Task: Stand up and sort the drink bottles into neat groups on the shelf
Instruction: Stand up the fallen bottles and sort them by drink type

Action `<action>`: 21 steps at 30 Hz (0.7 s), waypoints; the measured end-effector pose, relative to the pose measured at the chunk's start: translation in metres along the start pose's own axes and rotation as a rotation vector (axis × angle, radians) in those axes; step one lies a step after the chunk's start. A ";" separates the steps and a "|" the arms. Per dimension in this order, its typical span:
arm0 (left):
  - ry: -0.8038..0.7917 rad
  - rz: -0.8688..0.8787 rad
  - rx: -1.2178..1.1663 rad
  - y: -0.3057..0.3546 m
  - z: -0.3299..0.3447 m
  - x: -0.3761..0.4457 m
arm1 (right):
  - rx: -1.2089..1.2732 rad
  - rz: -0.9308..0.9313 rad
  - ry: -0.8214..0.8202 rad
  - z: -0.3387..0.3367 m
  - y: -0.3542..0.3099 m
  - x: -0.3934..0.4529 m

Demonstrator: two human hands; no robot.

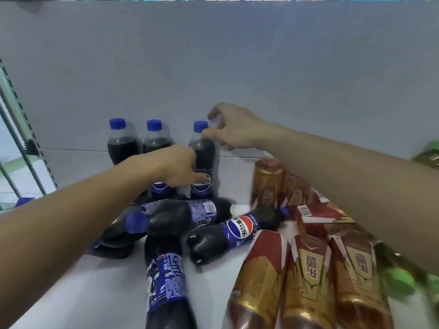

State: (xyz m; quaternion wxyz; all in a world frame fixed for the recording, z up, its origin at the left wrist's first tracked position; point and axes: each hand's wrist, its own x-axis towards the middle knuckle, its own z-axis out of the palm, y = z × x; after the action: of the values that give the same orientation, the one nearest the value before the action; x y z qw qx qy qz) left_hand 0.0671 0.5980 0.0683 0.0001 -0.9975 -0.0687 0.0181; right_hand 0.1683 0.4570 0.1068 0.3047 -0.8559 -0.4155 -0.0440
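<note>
- Standing upright against the pale back wall of the shelf [213, 269] are three cola bottles: left one [120, 141], middle one [155, 138] and right one [202, 160], all with blue caps, dark liquid and blue labels.
- Left hand [178, 167] lies against the lower body of the right upright bottle, fingers curled at its label; whether they truly clasp it I cannot tell.
- Right hand [234, 127] is near that bottle's cap and shoulder, thumb and forefinger spread and touching the neck, not closed round it.
- Four more cola bottles lie on their sides in front: one [175, 213] with its cap pointing left, one [234, 230] with its base toward the camera and its cap up-right, one [166, 281] with its long axis running toward the camera, and one [111, 238] partly hidden under the left forearm.
- The lying bottle in the centre shows the red, white and blue Pepsi globe with Chinese characters.
- Red-and-gold tea bottles [306, 276] lie in a cluster to the right, most of them lengthwise toward the camera, with Chinese writing too blurred to read.
- Green bottles [401, 281] show at the right edge, blurred.
</note>
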 end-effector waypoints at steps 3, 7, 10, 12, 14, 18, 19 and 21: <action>0.057 0.220 0.006 0.041 -0.020 -0.018 | -0.039 -0.027 0.019 -0.040 0.019 -0.032; 0.127 0.505 -0.046 0.128 -0.020 -0.028 | -0.086 -0.001 0.064 -0.099 0.059 -0.094; 0.174 0.587 -0.070 0.198 -0.010 -0.019 | -0.134 0.030 0.092 -0.146 0.103 -0.147; 0.179 0.615 -0.075 0.247 -0.006 -0.013 | -0.145 0.050 0.107 -0.175 0.134 -0.186; 0.182 0.634 -0.062 0.296 -0.001 -0.006 | -0.156 0.058 0.129 -0.203 0.169 -0.223; 0.217 0.612 -0.035 0.400 0.014 0.009 | -0.181 0.048 0.126 -0.247 0.242 -0.293; 0.204 0.592 -0.040 0.424 0.018 0.013 | -0.178 0.047 0.114 -0.256 0.260 -0.307; 0.174 0.563 -0.051 0.465 0.026 0.019 | -0.172 0.046 0.094 -0.271 0.293 -0.330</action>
State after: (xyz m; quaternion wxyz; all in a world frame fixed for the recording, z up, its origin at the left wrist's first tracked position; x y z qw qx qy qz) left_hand 0.1488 0.1401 0.0406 -0.0240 -0.9748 0.2105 -0.0702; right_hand 0.2179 -0.0577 0.0754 0.2503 -0.8852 -0.3757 -0.1123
